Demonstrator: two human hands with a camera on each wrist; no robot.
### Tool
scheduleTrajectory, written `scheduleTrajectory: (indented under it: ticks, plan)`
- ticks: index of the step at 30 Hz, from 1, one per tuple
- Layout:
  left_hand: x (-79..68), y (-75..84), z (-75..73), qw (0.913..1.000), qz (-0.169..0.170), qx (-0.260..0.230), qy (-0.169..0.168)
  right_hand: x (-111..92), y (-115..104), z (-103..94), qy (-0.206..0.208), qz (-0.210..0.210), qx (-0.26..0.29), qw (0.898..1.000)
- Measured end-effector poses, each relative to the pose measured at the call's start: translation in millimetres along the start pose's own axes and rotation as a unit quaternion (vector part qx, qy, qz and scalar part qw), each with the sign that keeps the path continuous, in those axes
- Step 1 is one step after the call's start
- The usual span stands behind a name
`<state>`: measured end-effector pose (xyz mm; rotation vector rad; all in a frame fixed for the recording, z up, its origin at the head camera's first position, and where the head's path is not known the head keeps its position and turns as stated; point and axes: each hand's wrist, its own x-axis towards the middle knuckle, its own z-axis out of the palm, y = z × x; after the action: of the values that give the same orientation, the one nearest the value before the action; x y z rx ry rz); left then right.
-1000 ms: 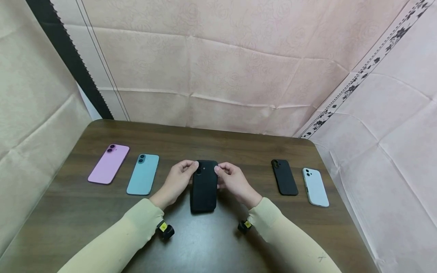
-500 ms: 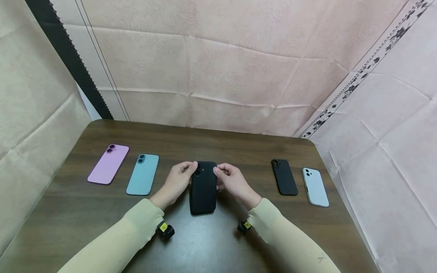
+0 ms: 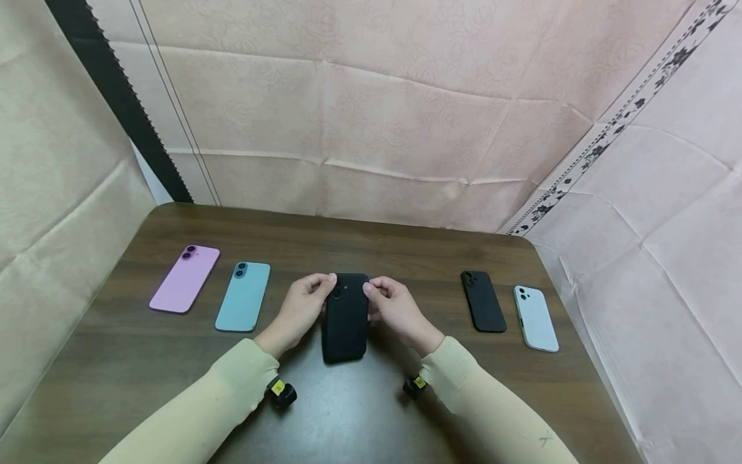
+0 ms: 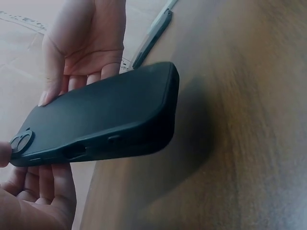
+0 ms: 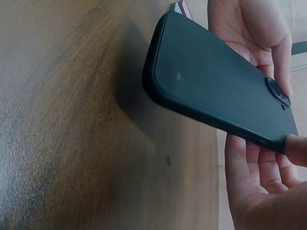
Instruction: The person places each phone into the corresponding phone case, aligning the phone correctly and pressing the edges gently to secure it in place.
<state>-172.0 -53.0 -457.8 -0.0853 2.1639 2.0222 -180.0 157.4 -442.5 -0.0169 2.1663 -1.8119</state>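
Left hand (image 3: 298, 304) and right hand (image 3: 401, 309) pinch opposite edges of the black phone case (image 3: 345, 325), apparently for balance, above the table (image 3: 342, 425). Farther out: turquoise phone (image 3: 243, 298), then lilac phone (image 3: 185, 280), at left; dark phone (image 3: 484, 303), then pale-blue phone (image 3: 536, 320), at right.

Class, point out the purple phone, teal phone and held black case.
Purple phone (image 3: 184, 280): head view, middle of back.
Teal phone (image 3: 243, 298): head view, middle of back.
Held black case (image 5: 213, 79): right wrist view, middle of back.

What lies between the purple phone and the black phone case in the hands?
The turquoise phone, and then the left hand, which holds the black phone case; the head view shows this.
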Motion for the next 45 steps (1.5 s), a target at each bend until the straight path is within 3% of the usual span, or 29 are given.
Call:
scheduleTrajectory:
  ticks: [8, 16, 21, 32, 45]
  plan:
    - [1.4, -0.6, 1.2, 0.9995, 0.016, 0.027, -0.005, 0.0, 0.0, 0.2, 0.012, 0.0, 0.022, 1.0]
    - [-0.8, -3.1, 2.8, 0.9966, 0.021, 0.066, -0.044, 2.7, -1.6, -4.1, 0.05, -0.006, 0.05, 0.997]
    - [-1.5, -3.9, 3.3, 0.996, 0.031, 0.073, -0.042, 3.0, -1.7, -4.3, 0.051, -0.007, 0.049, 0.997]
    - [-1.7, -3.1, 2.5, 0.9983, 0.0, 0.046, -0.037, 1.0, -3.1, -4.0, 0.031, -0.01, 0.046, 0.998]
    - [0.8, 4.1, -5.0, 0.9999, -0.013, -0.01, 0.003, -10.4, 3.0, 0.1, -0.037, 0.014, 0.02, 0.999]
